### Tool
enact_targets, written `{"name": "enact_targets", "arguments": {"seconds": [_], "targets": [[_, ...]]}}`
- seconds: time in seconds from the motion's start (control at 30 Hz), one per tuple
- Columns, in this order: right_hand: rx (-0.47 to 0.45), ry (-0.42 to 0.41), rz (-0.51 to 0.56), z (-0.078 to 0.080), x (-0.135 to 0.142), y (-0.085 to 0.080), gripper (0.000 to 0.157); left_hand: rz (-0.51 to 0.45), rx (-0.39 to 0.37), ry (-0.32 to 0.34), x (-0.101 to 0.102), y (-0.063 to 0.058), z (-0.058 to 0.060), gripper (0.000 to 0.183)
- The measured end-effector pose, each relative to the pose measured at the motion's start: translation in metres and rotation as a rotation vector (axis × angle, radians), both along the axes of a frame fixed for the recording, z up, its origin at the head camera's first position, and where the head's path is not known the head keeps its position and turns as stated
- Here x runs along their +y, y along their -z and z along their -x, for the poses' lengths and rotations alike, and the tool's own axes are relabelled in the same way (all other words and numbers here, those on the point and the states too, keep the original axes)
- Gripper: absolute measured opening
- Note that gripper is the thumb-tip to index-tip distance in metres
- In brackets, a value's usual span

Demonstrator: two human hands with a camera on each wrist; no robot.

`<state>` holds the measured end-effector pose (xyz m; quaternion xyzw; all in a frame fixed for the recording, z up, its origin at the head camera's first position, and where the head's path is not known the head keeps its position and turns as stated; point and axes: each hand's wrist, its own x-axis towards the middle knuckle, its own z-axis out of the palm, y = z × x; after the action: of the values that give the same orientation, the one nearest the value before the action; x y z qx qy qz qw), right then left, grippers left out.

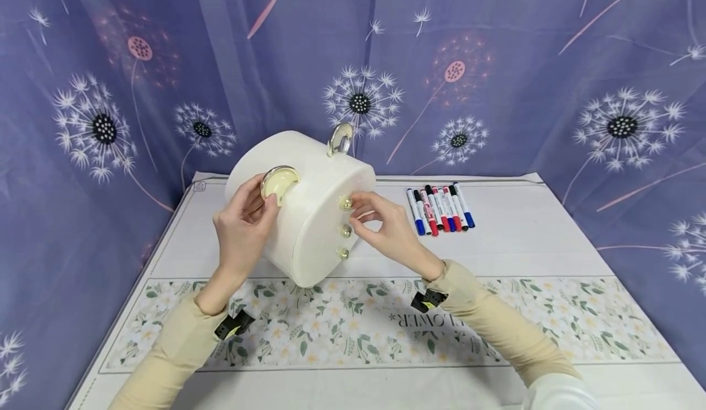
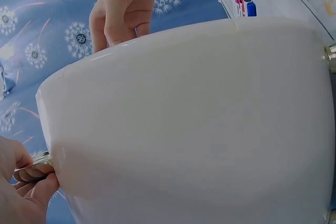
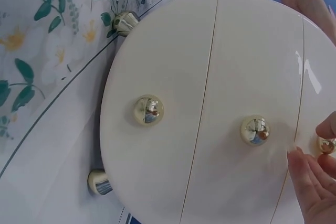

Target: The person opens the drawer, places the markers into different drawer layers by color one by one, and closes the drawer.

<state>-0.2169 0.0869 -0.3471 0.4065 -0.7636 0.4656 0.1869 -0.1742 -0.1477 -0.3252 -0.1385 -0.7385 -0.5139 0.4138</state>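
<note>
A white, drum-shaped drawer box point(image 1: 325, 232) stands tilted on the table, its flat front turned to the right. My left hand point(image 1: 242, 229) holds a gold-rimmed, cream ear-shaped piece point(image 1: 280, 182) on the box's upper side between thumb and fingers. At the front, my right hand point(image 1: 388, 223) pinches the top gold knob point(image 3: 326, 145) with fingertips and thumb. Lower on that face sit a middle knob point(image 3: 255, 130) and a bottom knob point(image 3: 148, 110), with thin seams between the three. A second gold ear-shaped piece point(image 1: 340, 139) rises from the far side of the top.
Several capped markers point(image 1: 440, 209) in blue, red and black lie in a row right of the box. A floral runner point(image 1: 353, 349) crosses the white table. Gold feet point(image 3: 125, 23) stick out from the box's base. A white rounded object point(image 1: 559, 391) shows at the lower right.
</note>
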Motion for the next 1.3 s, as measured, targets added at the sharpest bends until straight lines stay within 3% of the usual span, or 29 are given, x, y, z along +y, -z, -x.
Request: {"name": "enact_targets", "arguments": {"seconds": [0.17,0.37,0.6,1.3], "targets": [[-0.015,0.014,0.053,0.012,-0.003,0.011,0.035,0.014,0.01,-0.01,-0.001,0.002,0.001,0.033],[0.033,0.042,0.108,0.013,-0.007,0.011,0.029,0.018,0.021,-0.012,0.001,0.002,0.002,0.033],[0.059,0.103,0.164,-0.015,-0.019,-0.02,0.021,0.015,0.019,-0.016,0.0,0.003,0.002,0.033],[0.027,0.096,0.19,-0.015,-0.019,-0.019,0.018,0.043,0.025,-0.037,-0.001,0.004,0.003,0.033]]}}
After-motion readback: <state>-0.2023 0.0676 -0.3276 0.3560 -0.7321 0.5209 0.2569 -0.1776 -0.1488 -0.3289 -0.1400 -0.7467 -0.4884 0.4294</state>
